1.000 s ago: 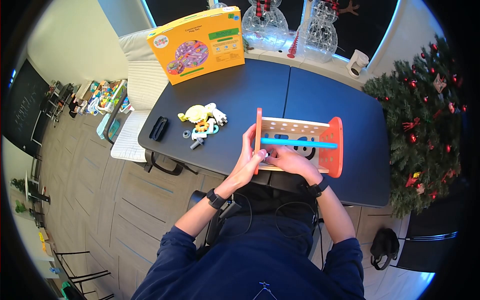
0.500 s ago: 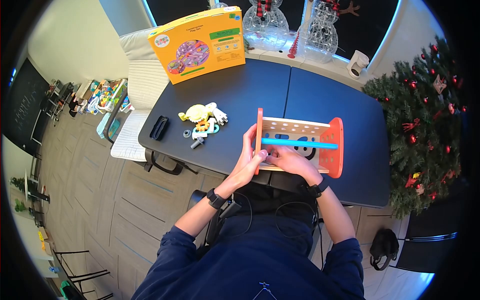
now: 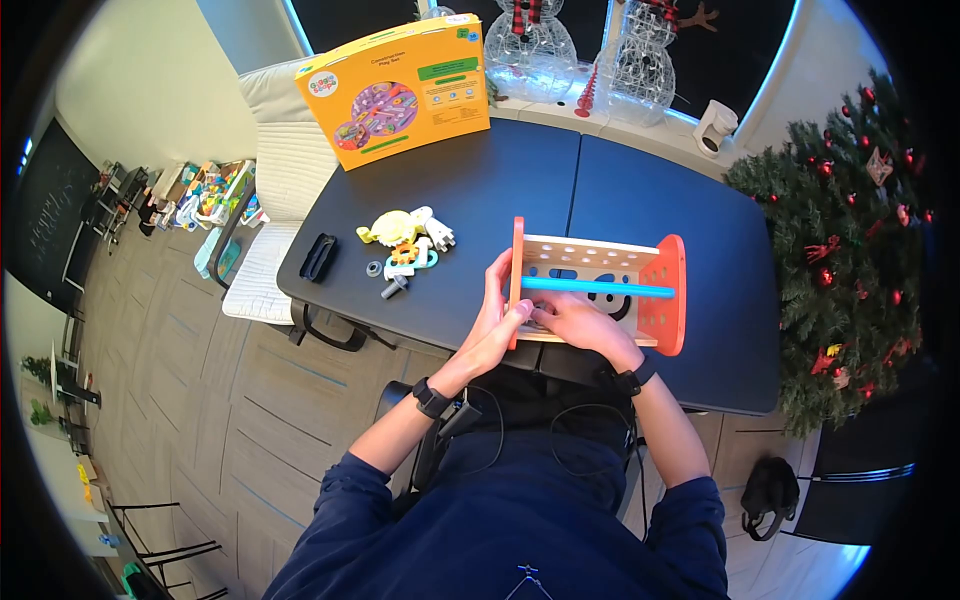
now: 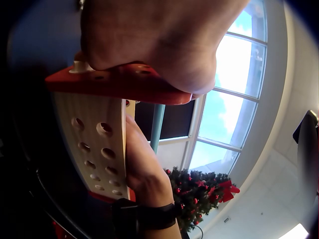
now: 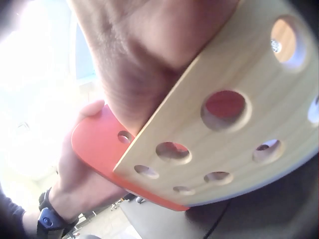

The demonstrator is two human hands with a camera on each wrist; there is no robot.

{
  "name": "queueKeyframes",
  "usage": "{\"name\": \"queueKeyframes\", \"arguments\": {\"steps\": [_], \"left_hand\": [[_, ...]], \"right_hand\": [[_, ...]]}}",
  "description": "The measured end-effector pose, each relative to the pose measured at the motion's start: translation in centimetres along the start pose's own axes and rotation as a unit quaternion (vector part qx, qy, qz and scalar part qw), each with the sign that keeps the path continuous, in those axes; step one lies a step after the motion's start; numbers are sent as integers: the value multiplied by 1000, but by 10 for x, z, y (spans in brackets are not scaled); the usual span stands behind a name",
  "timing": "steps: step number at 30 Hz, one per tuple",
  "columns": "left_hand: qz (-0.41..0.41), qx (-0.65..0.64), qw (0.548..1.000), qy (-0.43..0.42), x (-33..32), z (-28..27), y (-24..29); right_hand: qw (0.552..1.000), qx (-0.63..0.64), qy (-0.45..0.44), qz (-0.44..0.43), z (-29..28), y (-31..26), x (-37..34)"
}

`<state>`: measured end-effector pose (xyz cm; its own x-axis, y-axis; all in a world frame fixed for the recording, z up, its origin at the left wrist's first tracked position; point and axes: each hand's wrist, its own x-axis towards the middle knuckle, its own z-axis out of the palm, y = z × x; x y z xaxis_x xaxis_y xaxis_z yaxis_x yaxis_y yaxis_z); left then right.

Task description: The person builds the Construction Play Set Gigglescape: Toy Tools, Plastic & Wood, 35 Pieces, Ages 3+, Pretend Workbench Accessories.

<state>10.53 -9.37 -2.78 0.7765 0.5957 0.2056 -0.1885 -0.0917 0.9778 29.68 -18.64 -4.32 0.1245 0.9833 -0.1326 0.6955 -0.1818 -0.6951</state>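
A wooden toy toolbox point(image 3: 590, 250) with orange end panels and a blue rod handle point(image 3: 600, 287) sits at the table's front edge. My left hand point(image 3: 490, 325) grips its left orange end panel point(image 4: 119, 89), thumb over the near edge and fingers along the outer face. A short pale peg point(image 4: 79, 66) stands out from that panel beside the hand. My right hand point(image 3: 575, 320) reaches inside under the rod, fingertips curled close to the left thumb. They pinch a small pale piece there, mostly hidden by the fingers. The holed side board point(image 5: 199, 119) passes below the right wrist.
Left on the table lie yellow, white and orange toy parts point(image 3: 395, 225), a grey bolt point(image 3: 394, 288), a grey nut point(image 3: 374, 268) and a black case point(image 3: 319, 257). A yellow box point(image 3: 400, 95) stands at the back, and a decorated tree point(image 3: 830, 250) flanks the right side.
The right fingertips shift slightly beside the left thumb, and the small pale piece between them shows less. The toolbox and left hand stay in place.
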Motion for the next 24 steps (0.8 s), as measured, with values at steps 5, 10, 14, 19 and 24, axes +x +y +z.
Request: {"name": "queueKeyframes", "arguments": {"steps": [5,10,14,19,24], "left_hand": [[-5,1,1000,3,-1,1,2],[-15,-14,1000,2,-1,2,6],[1,8,1000,6,0,2,5],[-6,5,1000,1,-1,0,3],[6,10,1000,4,-1,1,0]], "right_hand": [[998,26,-41,38,-10,-12,-1],[999,24,-13,19,0,-2,2],[999,23,-31,39,-10,-16,-2],[1000,13,10,-8,3,-1,0],[999,25,-8,21,-2,-6,0]]}}
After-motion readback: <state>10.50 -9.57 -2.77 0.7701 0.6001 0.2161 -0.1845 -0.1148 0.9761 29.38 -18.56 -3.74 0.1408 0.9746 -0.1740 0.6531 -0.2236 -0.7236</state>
